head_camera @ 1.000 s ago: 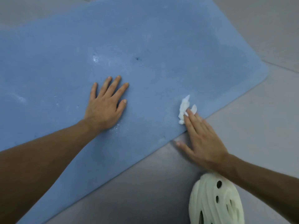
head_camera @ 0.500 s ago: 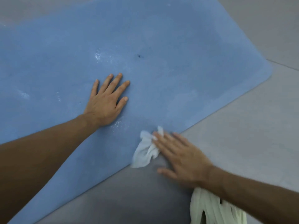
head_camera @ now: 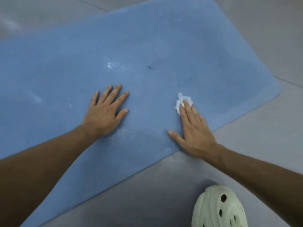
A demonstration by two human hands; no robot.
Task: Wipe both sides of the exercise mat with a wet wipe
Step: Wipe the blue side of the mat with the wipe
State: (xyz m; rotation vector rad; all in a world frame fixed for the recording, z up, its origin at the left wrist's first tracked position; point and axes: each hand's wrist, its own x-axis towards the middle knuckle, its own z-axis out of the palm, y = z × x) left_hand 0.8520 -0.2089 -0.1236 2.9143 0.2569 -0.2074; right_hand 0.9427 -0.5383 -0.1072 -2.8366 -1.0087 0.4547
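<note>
Exercise mat [head_camera: 147, 46] is pressed by left hand [head_camera: 103, 115], grip wide and flat; wet wipe [head_camera: 180, 102] is pinned on mat under right hand [head_camera: 195, 133], grip wide, fingers [head_camera: 184, 113] straight.

I get soft, even, fairly dim light with a cool cast. Wet patches on the mat [head_camera: 180, 46] glint white. A broad dark shadow lies on the floor [head_camera: 147, 194] below me. Fine detail looks soft; straight edges bow slightly.

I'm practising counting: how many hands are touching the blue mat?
2. The left hand lies flat on the exercise mat, near its middle; the right hand presses a wet wipe onto it by the near edge.
</note>
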